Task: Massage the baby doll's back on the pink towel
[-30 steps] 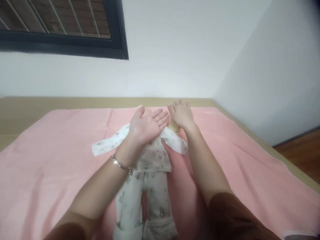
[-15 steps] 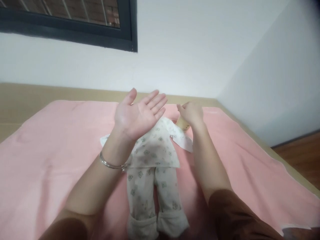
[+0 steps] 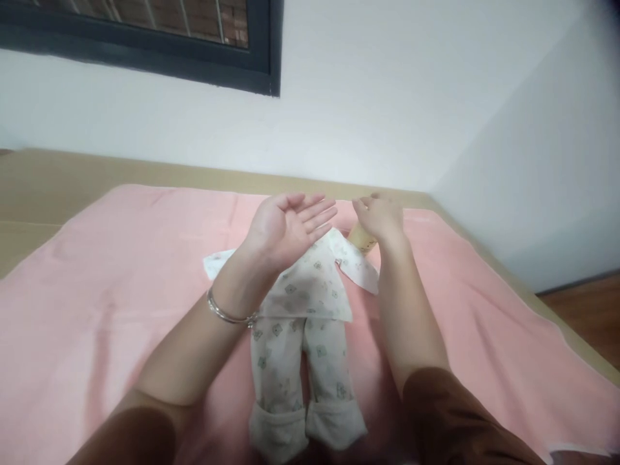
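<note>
My left hand (image 3: 285, 229) is raised with its palm up and fingers stretched out, holding nothing. It hangs above a small white shirt (image 3: 314, 284) with a leaf-like print and hides part of it. Matching white trousers (image 3: 281, 361) with turned-up cuffs lie just below the shirt's hem. To the right, my right hand (image 3: 385, 216) is bent over a yellow container (image 3: 363, 239) with small dark marks, its fingers curled round the upper end. That end is hidden by the hand, so its shape does not show.
A pink blanket (image 3: 159, 258) lies under the clothes, on a tan bed or mat (image 3: 77, 174). Behind it stands a white wall (image 3: 363, 97) with a dark-framed window (image 3: 194, 77). Wooden floor (image 3: 588, 307) shows at the right.
My left hand has shifted right and a little down, its palm turned more edge-on and thumb closer to the fingers. My right hand stays by the yellow container. The view has shifted slightly.
</note>
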Available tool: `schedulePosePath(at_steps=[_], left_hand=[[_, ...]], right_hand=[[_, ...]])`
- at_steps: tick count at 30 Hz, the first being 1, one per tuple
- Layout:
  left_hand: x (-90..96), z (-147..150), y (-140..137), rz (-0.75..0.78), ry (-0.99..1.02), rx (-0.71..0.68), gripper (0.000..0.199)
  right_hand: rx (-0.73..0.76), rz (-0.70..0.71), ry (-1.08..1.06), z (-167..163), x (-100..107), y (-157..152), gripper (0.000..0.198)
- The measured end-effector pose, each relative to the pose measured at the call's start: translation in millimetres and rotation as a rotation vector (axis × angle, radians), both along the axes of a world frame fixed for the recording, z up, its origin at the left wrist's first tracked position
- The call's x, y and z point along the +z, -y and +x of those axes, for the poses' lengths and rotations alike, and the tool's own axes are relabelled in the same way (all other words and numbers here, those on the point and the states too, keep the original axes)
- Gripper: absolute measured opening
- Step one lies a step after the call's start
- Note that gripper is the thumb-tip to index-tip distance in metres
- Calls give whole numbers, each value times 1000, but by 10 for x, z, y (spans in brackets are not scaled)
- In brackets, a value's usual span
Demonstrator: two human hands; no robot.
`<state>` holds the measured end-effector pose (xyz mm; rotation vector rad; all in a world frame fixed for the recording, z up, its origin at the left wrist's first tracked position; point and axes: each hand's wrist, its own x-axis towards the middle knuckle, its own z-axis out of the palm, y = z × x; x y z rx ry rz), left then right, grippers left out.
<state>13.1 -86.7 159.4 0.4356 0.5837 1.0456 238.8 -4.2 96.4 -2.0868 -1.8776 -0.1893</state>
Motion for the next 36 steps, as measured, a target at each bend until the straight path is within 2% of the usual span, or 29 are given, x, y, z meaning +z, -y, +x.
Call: schedulePosePath(at_steps=[3, 7, 10, 12, 14, 18, 21, 25, 27, 29, 33, 36], left_hand=[[-22, 35, -2, 7, -13, 47, 59], [-13, 40, 13, 8, -53, 48, 54], [-15, 59, 32, -18, -53, 52, 54], [-19, 80, 55, -38, -42, 68, 54], [-11, 95, 99, -56, -24, 51, 54], [80, 69, 268, -42, 41, -65, 54], [183, 0, 402, -3, 51, -31, 59], [256, -49, 454, 95, -26, 106, 61], [244, -28, 415, 159, -91, 213, 61], [205, 14, 359, 236, -128, 307, 61], [89, 121, 336, 428, -237, 406, 58], [-2, 194, 466, 530, -384, 292, 56]], right_hand=[[2, 51, -119, 69, -43, -13, 64], [-54, 39, -213, 87, -58, -20, 72], [-52, 124, -225, -16, 2, 58, 77], [36, 212, -221, -170, 85, 192, 76], [184, 226, -233, -395, 180, 395, 71], [457, 113, -296, -916, 321, 878, 68], [623, 53, -316, -1170, 372, 1175, 68], [838, 104, -326, -1262, 401, 1452, 81], [959, 122, -339, -1263, 401, 1566, 94], [1027, 112, -363, -1256, 402, 1666, 98], [983, 28, -414, -1238, 437, 1785, 78], [910, 84, -471, -1210, 466, 1783, 72]])
